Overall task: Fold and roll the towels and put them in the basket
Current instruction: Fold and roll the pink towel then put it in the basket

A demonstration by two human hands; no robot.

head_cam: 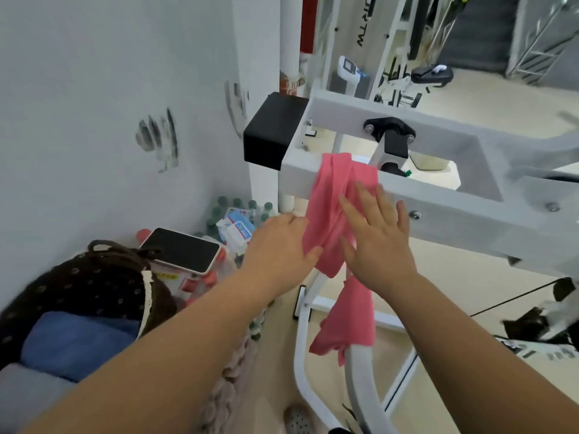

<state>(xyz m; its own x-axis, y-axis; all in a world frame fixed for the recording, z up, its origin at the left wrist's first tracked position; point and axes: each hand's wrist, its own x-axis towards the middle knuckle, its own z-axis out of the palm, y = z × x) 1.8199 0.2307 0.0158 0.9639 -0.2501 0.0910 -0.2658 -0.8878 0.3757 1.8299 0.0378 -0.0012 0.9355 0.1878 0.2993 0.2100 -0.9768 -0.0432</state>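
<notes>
Ahead of me: white machine frame w/ black block capping its left end. Wall on my left has dark smudges. Floor by the wall: green-capped bottles, tissue packs, white device w/ black top resting over red-capped bottles. More gym gear further back.

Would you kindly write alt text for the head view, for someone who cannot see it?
A pink towel hangs over a white machine frame, the left hand at its edge, the right hand flat on it. A dark basket holding a blue towel sits lower left.
</notes>
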